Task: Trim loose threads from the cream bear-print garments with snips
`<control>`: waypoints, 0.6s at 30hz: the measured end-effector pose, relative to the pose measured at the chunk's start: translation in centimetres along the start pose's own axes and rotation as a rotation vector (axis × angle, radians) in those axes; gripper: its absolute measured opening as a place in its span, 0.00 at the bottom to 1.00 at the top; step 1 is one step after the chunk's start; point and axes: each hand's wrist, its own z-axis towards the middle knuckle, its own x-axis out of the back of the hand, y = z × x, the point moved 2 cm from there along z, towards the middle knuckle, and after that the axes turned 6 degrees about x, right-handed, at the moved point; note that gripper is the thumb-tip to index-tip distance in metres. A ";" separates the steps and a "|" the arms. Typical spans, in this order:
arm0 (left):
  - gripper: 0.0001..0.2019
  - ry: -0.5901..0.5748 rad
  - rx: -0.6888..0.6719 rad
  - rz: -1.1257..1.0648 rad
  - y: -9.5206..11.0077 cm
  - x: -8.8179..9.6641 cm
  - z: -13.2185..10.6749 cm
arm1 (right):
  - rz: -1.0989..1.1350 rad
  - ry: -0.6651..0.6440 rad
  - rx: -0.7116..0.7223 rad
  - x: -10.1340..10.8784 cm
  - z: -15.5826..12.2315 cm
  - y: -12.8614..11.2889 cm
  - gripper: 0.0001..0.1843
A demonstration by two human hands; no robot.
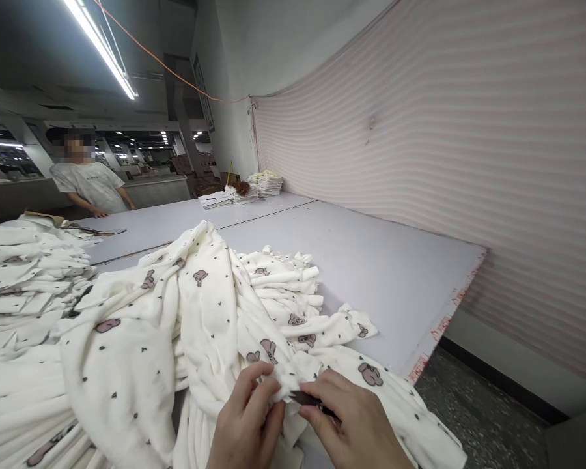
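A white printed fabric garment [209, 306], with mauve animal figures and small dark marks, lies bunched across the table in front of me. My left hand [249, 417] pinches a fold of it between thumb and fingers. Close beside it on the right, my right hand [351, 417] is closed around small dark thread snips [306, 398]. Their pointed tip is at the pinched fabric, while the handle is mostly hidden in my palm. Whether the blades are apart I cannot tell.
More folded printed pieces [24, 280] are heaped at the left. White stacks [254, 187] stand at the far end of the pale table [371, 260]. A person [90, 182] stands across the table at the left. Striped sheeting [444, 130] hangs along the right wall.
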 end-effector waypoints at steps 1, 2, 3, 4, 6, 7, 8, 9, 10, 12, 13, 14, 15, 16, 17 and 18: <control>0.10 -0.014 -0.011 0.011 0.0 0.2 0.1 | -0.013 -0.016 -0.006 0.0 0.1 -0.1 0.12; 0.10 -0.034 -0.025 0.027 0.1 0.4 0.2 | -0.008 -0.022 -0.012 0.0 0.3 -0.2 0.12; 0.10 -0.055 -0.041 0.042 0.1 0.6 0.4 | 0.006 -0.023 -0.018 0.0 0.4 -0.2 0.12; 0.10 -0.077 -0.055 0.058 0.1 0.8 0.5 | 0.021 -0.024 -0.024 0.1 0.4 -0.1 0.11; 0.11 -0.097 -0.075 0.075 0.0 1.0 0.6 | 0.037 -0.020 -0.040 0.1 0.3 0.0 0.10; 0.11 -0.089 -0.078 0.074 -0.1 1.0 0.6 | 0.047 -0.008 -0.049 0.0 0.3 0.1 0.10; 0.11 -0.069 -0.073 0.064 -0.1 1.1 0.5 | 0.062 0.012 -0.056 -0.1 0.2 0.1 0.10; 0.11 -0.047 -0.061 0.046 -0.1 1.2 0.5 | 0.079 0.034 -0.062 -0.3 0.1 0.2 0.10; 0.11 -0.034 -0.035 0.016 0.0 1.3 0.6 | 0.092 0.057 -0.062 -0.5 0.1 0.3 0.12; 0.11 -0.080 0.071 -0.079 0.1 1.4 0.9 | 0.081 0.100 -0.047 -1.1 0.4 0.4 0.12; 0.10 -0.160 0.150 -0.139 0.1 1.5 1.2 | 0.068 0.125 -0.042 -1.5 0.8 0.5 0.09; 0.10 -0.272 0.245 -0.203 0.1 1.6 1.5 | 0.063 0.152 -0.045 -1.7 1.2 0.6 0.05; 0.09 -0.395 0.342 -0.271 0.1 1.7 1.8 | 0.072 0.182 -0.057 -2.0 1.6 0.7 0.06; 0.10 -0.504 0.438 -0.340 0.1 1.8 2.1 | 0.098 0.211 -0.075 -2.2 2.1 0.8 0.07; 0.11 -0.581 0.525 -0.408 0.0 2.0 2.4 | 0.146 0.236 -0.098 -2.4 2.5 0.9 0.07; 0.12 -0.623 0.599 -0.476 -0.2 2.2 2.7 | 0.214 0.257 -0.118 -2.5 2.7 0.9 0.05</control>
